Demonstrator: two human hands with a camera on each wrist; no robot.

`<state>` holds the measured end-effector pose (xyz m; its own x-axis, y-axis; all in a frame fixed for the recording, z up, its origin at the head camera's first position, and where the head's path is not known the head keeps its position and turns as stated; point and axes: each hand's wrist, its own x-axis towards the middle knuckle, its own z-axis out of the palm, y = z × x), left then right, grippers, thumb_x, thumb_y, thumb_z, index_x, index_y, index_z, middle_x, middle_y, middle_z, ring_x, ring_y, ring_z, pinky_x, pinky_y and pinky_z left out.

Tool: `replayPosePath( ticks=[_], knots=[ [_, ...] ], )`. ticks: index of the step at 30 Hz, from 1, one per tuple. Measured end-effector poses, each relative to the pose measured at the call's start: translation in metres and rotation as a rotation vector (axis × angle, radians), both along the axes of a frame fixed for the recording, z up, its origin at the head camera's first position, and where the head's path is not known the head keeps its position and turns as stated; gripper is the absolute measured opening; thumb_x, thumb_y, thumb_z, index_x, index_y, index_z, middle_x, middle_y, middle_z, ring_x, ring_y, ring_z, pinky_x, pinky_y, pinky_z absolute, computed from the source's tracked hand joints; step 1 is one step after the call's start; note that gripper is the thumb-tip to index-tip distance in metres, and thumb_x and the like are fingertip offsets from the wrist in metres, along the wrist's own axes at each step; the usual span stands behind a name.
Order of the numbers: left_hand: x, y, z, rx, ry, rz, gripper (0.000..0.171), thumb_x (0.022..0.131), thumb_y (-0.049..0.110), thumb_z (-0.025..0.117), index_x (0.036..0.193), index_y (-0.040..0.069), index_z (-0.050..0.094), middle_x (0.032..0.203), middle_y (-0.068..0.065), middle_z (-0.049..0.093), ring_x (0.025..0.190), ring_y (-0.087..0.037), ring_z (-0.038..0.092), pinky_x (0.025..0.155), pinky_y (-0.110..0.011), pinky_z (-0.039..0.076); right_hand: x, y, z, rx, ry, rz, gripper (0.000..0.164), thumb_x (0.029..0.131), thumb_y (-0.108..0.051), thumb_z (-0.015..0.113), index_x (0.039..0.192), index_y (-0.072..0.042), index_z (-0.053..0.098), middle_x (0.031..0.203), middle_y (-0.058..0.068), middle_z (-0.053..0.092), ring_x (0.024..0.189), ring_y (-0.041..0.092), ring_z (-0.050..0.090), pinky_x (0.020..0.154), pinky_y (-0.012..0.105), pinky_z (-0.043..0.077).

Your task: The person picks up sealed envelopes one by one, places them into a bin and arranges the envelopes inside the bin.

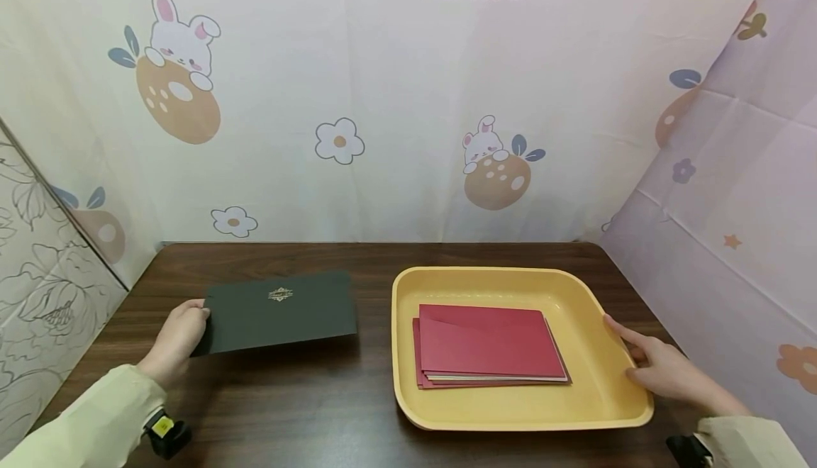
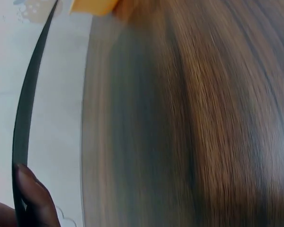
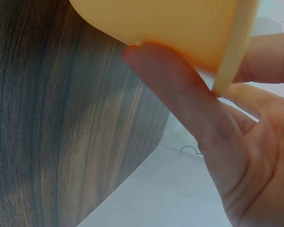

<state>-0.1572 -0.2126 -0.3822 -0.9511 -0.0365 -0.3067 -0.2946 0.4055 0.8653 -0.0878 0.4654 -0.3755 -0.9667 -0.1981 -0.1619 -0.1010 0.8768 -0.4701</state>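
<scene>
My left hand (image 1: 179,333) pinches the left end of a dark green card (image 1: 281,312) with a small gold print on its face. In the left wrist view the card (image 2: 26,109) appears nearly edge-on, raised over the table, with the thumb (image 2: 38,196) against it. My right hand (image 1: 670,372) grips the right rim of a yellow tray (image 1: 603,383). The right wrist view shows the thumb (image 3: 180,90) on one side of the tray wall (image 3: 180,23) and fingers on the other. Inside the tray lies a stack of red cards (image 1: 488,340), with paler edges between them.
Beneath everything is a dark wood-grain table (image 1: 306,411). A patterned curtain (image 1: 408,99) with rabbits and flowers hangs behind its far edge and along the right side. A flower-line panel (image 1: 51,283) stands at the left.
</scene>
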Motion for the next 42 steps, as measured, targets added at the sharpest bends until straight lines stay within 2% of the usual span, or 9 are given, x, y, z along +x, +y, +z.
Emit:
replayPosePath(
  ticks=[4, 8, 13, 18, 24, 31, 40, 42],
  knots=[
    [0.002, 0.009, 0.003, 0.041, -0.018, -0.038, 0.048, 0.101, 0.017, 0.017, 0.137, -0.015, 0.025, 0.120, -0.022, 0.046, 0.101, -0.025, 0.050, 0.084, -0.037, 0.042, 0.000, 0.000, 0.000, -0.003, -0.001, 0.004, 0.096, 0.077, 0.000, 0.062, 0.153, -0.015, 0.005, 0.098, 0.019, 0.070, 0.075, -0.004, 0.056, 0.059, 0.022, 0.046],
    [0.004, 0.021, 0.005, 0.090, -0.013, -0.061, 0.046, 0.103, 0.017, 0.020, 0.138, -0.012, 0.026, 0.111, -0.010, 0.052, 0.087, -0.009, 0.053, 0.076, -0.030, 0.047, 0.000, 0.000, -0.001, -0.004, 0.002, 0.001, 0.096, 0.076, 0.000, 0.061, 0.153, -0.015, 0.006, 0.098, 0.020, 0.070, 0.074, -0.004, 0.056, 0.058, 0.022, 0.046],
    [0.007, 0.034, 0.007, 0.141, 0.028, -0.103, 0.041, 0.104, 0.020, 0.026, 0.134, -0.008, 0.030, 0.100, 0.000, 0.055, 0.081, -0.008, 0.057, 0.073, -0.032, 0.050, 0.000, -0.001, 0.000, 0.002, -0.003, -0.014, 0.095, 0.076, 0.000, 0.061, 0.153, -0.014, 0.007, 0.097, 0.017, 0.070, 0.070, -0.002, 0.054, 0.058, 0.021, 0.044],
    [0.008, 0.045, 0.009, 0.201, 0.066, -0.137, 0.035, 0.104, 0.015, 0.030, 0.129, -0.010, 0.034, 0.092, 0.006, 0.057, 0.079, -0.003, 0.059, 0.073, -0.028, 0.051, 0.000, -0.001, 0.002, -0.009, -0.007, -0.003, 0.095, 0.077, 0.000, 0.061, 0.153, -0.015, 0.006, 0.094, 0.014, 0.070, 0.070, -0.003, 0.055, 0.058, 0.022, 0.044],
    [0.007, 0.058, 0.011, 0.254, 0.075, -0.171, 0.030, 0.102, 0.013, 0.037, 0.123, -0.008, 0.040, 0.090, 0.007, 0.060, 0.079, -0.005, 0.061, 0.073, -0.028, 0.052, 0.001, -0.002, 0.002, -0.008, -0.002, 0.004, 0.096, 0.077, 0.000, 0.061, 0.153, -0.018, 0.005, 0.093, 0.013, 0.071, 0.068, -0.003, 0.053, 0.057, 0.022, 0.044],
    [0.005, 0.072, 0.014, 0.283, 0.060, -0.245, 0.031, 0.100, 0.012, 0.045, 0.126, -0.005, 0.040, 0.097, 0.006, 0.063, 0.080, -0.009, 0.062, 0.074, -0.031, 0.053, 0.000, -0.002, 0.002, -0.013, -0.008, 0.005, 0.095, 0.077, 0.001, 0.061, 0.153, -0.012, 0.006, 0.095, 0.016, 0.070, 0.070, -0.003, 0.054, 0.058, 0.022, 0.044],
    [0.002, 0.094, 0.016, 0.296, 0.131, -0.316, 0.036, 0.096, 0.007, 0.052, 0.126, -0.008, 0.040, 0.101, -0.002, 0.062, 0.081, -0.007, 0.060, 0.075, -0.034, 0.052, 0.000, -0.003, 0.004, 0.007, -0.025, -0.022, 0.091, 0.077, -0.001, 0.062, 0.151, -0.003, 0.010, 0.099, 0.018, 0.070, 0.074, -0.002, 0.057, 0.059, 0.022, 0.045],
    [0.002, 0.099, 0.017, 0.301, 0.129, -0.324, 0.039, 0.095, 0.006, 0.053, 0.128, -0.008, 0.038, 0.104, -0.005, 0.061, 0.083, -0.007, 0.059, 0.076, -0.035, 0.052, -0.001, -0.004, 0.004, 0.010, -0.030, -0.030, 0.091, 0.077, -0.001, 0.062, 0.151, -0.003, 0.010, 0.099, 0.019, 0.070, 0.074, -0.001, 0.056, 0.059, 0.022, 0.045]
  ],
)
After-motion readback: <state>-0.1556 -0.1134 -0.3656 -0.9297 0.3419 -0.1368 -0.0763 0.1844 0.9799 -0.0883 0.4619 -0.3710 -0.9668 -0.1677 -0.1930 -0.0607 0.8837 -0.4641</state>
